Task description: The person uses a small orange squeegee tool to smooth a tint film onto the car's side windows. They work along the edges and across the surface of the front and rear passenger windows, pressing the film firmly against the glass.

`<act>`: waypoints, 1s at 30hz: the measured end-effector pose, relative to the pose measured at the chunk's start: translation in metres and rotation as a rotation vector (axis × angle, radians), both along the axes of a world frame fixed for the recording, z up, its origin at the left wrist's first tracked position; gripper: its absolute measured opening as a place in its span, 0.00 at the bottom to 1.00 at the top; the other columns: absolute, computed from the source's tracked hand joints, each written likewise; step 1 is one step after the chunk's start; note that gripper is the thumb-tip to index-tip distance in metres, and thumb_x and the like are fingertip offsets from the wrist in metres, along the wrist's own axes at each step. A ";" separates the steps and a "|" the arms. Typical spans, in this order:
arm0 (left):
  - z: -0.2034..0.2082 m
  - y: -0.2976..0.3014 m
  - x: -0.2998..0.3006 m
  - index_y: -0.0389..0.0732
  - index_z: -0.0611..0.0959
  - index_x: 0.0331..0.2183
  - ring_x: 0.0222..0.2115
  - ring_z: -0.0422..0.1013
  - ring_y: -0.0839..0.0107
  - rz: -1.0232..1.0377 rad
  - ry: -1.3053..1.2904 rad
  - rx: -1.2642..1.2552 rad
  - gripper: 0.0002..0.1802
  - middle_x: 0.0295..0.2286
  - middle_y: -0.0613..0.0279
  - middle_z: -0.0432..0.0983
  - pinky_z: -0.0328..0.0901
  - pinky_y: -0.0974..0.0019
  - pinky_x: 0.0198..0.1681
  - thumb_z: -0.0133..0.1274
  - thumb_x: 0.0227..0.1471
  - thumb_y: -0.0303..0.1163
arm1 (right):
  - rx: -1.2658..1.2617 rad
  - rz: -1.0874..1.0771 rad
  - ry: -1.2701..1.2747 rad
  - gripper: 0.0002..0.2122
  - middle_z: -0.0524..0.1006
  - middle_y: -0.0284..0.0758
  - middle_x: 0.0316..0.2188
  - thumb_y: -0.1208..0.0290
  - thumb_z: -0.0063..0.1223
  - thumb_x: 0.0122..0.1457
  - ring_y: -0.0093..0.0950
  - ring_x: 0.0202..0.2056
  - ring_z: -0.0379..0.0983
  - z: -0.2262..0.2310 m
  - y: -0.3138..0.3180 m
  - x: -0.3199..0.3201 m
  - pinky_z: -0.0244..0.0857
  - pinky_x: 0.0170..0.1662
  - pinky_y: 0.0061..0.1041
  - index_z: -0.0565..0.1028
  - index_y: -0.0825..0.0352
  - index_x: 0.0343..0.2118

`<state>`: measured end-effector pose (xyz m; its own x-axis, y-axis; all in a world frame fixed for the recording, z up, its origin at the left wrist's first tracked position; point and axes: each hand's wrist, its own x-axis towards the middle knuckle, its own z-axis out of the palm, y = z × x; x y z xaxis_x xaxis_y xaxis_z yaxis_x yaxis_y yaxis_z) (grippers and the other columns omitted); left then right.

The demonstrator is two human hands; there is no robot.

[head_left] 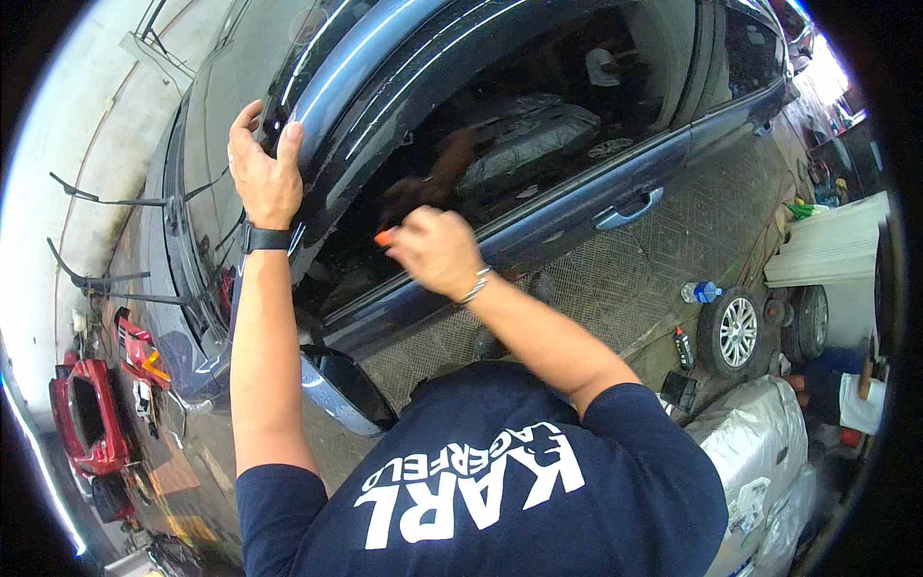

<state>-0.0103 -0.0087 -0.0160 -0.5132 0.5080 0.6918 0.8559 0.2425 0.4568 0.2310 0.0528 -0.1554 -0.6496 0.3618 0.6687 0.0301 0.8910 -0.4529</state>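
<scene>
Pinched in the right hand (pixel 437 252), a small orange object (pixel 385 238) sits at the lower left of the side window (pixel 500 144); contact is unclear. Surrounding that window is a dark blue car (pixel 577 207). Below the window, a navy shirt (pixel 635 481) bears large white lettering (pixel 474 490), upside down. Left of the window, the raised left hand (pixel 267 183) rests spread against the front pillar (pixel 332 87), above a black wristwatch (pixel 266 238).
</scene>
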 end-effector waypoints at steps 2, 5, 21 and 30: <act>-0.001 0.000 -0.003 0.39 0.76 0.60 0.56 0.70 0.50 -0.019 -0.008 0.018 0.40 0.52 0.46 0.76 0.61 0.50 0.63 0.62 0.57 0.58 | 0.015 0.054 0.059 0.04 0.73 0.31 0.28 0.63 0.64 0.56 0.33 0.32 0.74 -0.015 -0.037 -0.030 0.67 0.35 0.36 0.82 0.54 0.31; -0.006 -0.006 -0.010 0.38 0.76 0.60 0.56 0.70 0.50 -0.034 -0.022 0.042 0.41 0.53 0.46 0.76 0.61 0.50 0.63 0.62 0.57 0.58 | -0.005 0.039 0.053 0.07 0.74 0.32 0.30 0.60 0.66 0.55 0.34 0.35 0.74 -0.013 -0.026 -0.023 0.66 0.37 0.37 0.81 0.56 0.31; 0.003 -0.005 0.009 0.37 0.76 0.60 0.56 0.70 0.46 0.011 0.055 -0.025 0.46 0.52 0.41 0.76 0.62 0.47 0.62 0.63 0.53 0.63 | -0.238 -0.183 -0.108 0.15 0.78 0.38 0.34 0.69 0.76 0.52 0.37 0.36 0.77 -0.011 0.175 0.127 0.72 0.41 0.34 0.79 0.66 0.37; -0.002 -0.004 -0.001 0.38 0.76 0.59 0.55 0.71 0.48 -0.011 0.031 0.022 0.43 0.52 0.43 0.76 0.62 0.48 0.62 0.64 0.54 0.59 | -0.174 0.022 -0.186 0.12 0.74 0.40 0.36 0.66 0.68 0.56 0.40 0.33 0.79 -0.022 -0.059 -0.022 0.76 0.35 0.38 0.75 0.63 0.36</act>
<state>-0.0115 -0.0129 -0.0176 -0.4857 0.4982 0.7182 0.8723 0.2228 0.4353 0.2088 -0.0057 -0.1776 -0.7645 0.4454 0.4660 0.1089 0.8018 -0.5876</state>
